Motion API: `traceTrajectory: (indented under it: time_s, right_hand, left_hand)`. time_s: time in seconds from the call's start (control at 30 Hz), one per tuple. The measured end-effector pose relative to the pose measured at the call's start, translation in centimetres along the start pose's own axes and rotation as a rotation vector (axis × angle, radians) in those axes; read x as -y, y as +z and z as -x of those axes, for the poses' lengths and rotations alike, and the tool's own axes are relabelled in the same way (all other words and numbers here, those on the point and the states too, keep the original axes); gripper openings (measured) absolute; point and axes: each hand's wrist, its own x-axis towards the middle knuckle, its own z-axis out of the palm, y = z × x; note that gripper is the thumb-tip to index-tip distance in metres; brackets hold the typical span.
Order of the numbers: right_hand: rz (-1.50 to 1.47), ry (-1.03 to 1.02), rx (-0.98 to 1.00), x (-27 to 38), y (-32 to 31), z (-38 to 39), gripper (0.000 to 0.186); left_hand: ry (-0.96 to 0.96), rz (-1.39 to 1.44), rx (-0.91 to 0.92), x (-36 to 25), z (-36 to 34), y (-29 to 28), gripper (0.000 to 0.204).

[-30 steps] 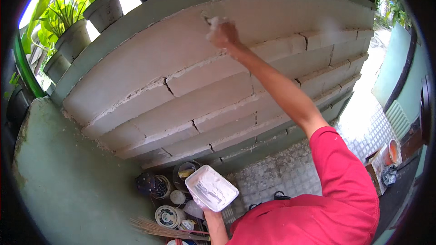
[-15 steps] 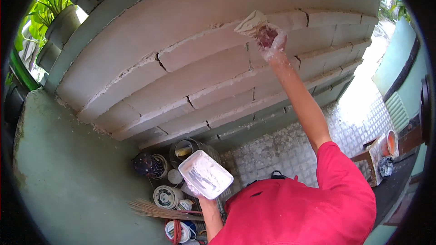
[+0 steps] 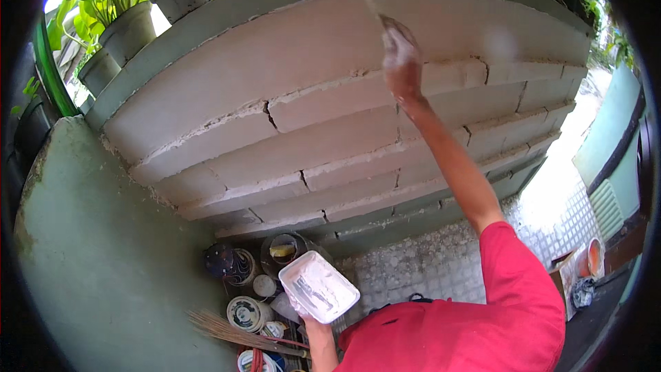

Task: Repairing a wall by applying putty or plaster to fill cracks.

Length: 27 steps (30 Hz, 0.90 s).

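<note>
My right hand (image 3: 403, 58), coated in whitish paste, is raised against the upper part of a pale stepped wall (image 3: 289, 48). Its fingers are closed around a putty spreader (image 3: 372, 7), seen nearly edge-on at the wall's smooth top band; the fingers hide most of its grip end. Lower down, my left hand (image 3: 306, 312) holds a white rectangular plastic tub (image 3: 341, 303) from beneath and along its near side. Pale pinkish putty (image 3: 318, 285) is smeared over the bottom of the tub, with streaks scraped through it.
Dark cracks and ragged ledges run along the wall. Potted plants (image 3: 131, 27) line its top at left. Below the tub, paint buckets (image 3: 246, 314) and a stick broom (image 3: 227, 328) crowd beside a green side wall (image 3: 103, 248). Tiled floor (image 3: 427, 255) stretches rightward to a small stand (image 3: 575, 269).
My right hand has swept upward from the ledge to the smooth upper band, turning the spreader from face-on to edge-on. The view has shifted slightly; the tub stays in my left hand.
</note>
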Motion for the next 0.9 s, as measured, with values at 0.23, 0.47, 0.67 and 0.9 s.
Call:
traceTrajectory:
  time_s: [0.23,0.47,0.67,0.9]
  right_hand:
    - [0.809,-0.510,0.328,-0.9,5.2,0.1,0.044]
    - [1.120,-0.717,0.368,-4.0,6.4,1.7,0.046]
    - [1.008,-0.491,0.913,-1.6,3.2,3.7,0.017]
    - [0.946,-0.424,0.641,2.5,0.9,0.6,0.031]
  left_hand:
    - [-0.006,0.022,-0.042,-0.6,-0.3,-0.8,0.064]
    - [0.052,-0.015,-0.094,-1.1,-1.0,-2.8,0.062]
    - [0.012,-0.020,-0.011,-1.7,-1.0,-3.1,0.061]
    - [-0.005,-0.006,0.038,-2.5,0.3,-2.2,0.061]
